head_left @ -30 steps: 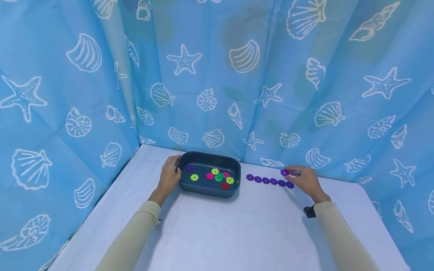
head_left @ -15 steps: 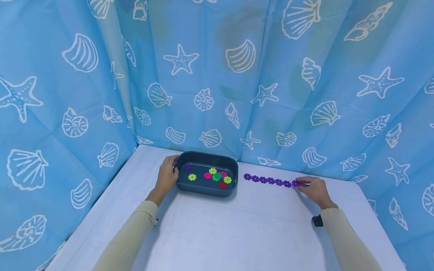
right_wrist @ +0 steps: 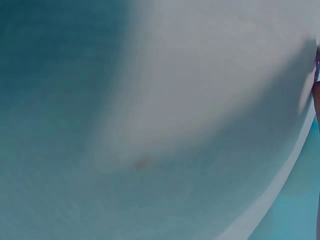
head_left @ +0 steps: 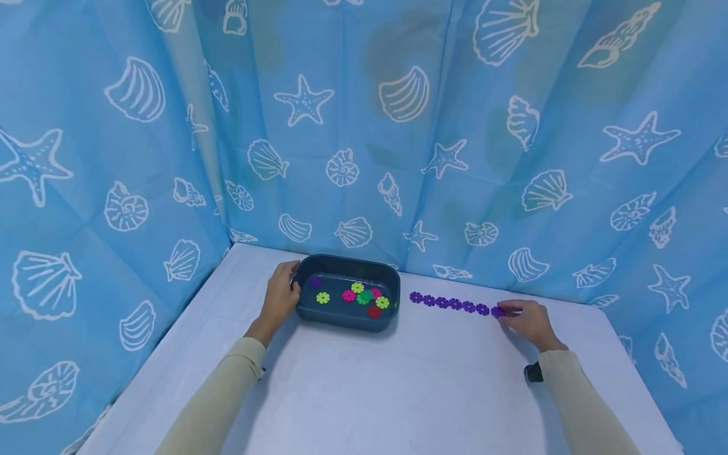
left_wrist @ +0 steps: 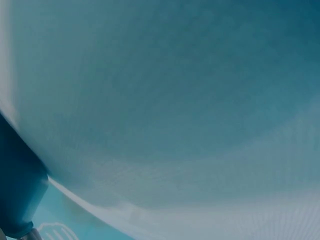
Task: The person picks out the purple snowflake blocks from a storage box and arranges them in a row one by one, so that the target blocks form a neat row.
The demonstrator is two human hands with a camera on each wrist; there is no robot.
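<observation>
In the head view, my left hand [head_left: 280, 292] grips the left end of a dark grey plastic tub [head_left: 341, 320]. Inside the tub lie several flower-shaped plastic discs, among them a purple disc [head_left: 315, 282], a green disc [head_left: 364, 296] and a red disc [head_left: 374, 312]. To the tub's right, a row of purple discs [head_left: 455, 304] runs along the table, sloping slightly toward me. At its right end my right hand [head_left: 526, 321] pinches another purple disc [head_left: 497, 312], right beside the last one. In the right wrist view only a sliver of fingers [right_wrist: 317, 92] shows at the edge.
A white-covered table [head_left: 398, 392] spreads under everything. Right behind its back edge hangs a blue curtain [head_left: 364, 126] with white shells and starfish, which also runs along the left side. The left wrist view shows mostly white cloth, with a dark tub part [left_wrist: 20, 180] at lower left.
My right hand has lowered a purple disc from above the row to its right end, then shifted slightly toward me. The left hand stays on the tub.
</observation>
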